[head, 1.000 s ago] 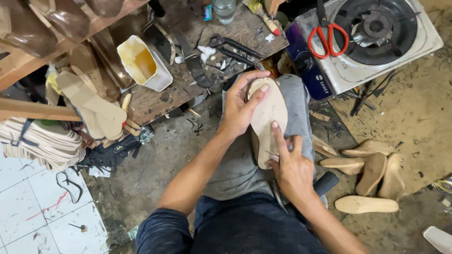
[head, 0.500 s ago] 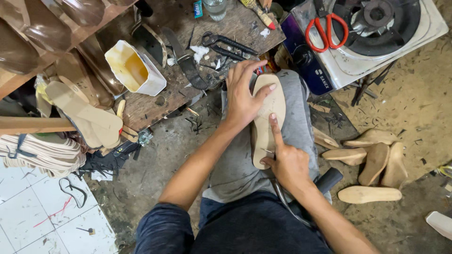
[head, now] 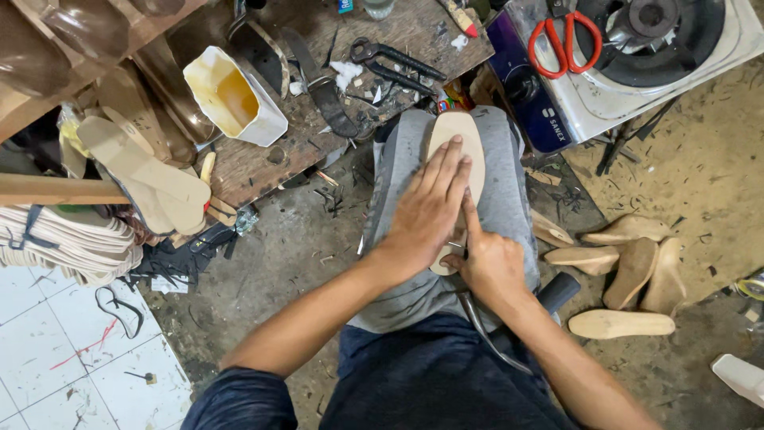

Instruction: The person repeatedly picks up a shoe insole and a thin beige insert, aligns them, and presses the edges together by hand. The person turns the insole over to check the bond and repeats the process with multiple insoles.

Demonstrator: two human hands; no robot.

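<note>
The right hand sits nearest, at the heel end of a tan shoe insole lying on the grey cloth over the person's knee. Its index finger is stretched out along the insole's edge and the other fingers are curled in; whether they grip a small tool I cannot tell. The left hand has changed most: half a second ago it cupped the insole's side with bent fingers, and now it lies flat, fingers together, palm down on the middle of the insole, pinning it to the knee. The piece looks steadier for edge work.

To the right, on the dirt floor, lie several wooden shoe lasts. Farther off, the workbench carries a glue tub and black pincers; red scissors rest on a gas stove.
</note>
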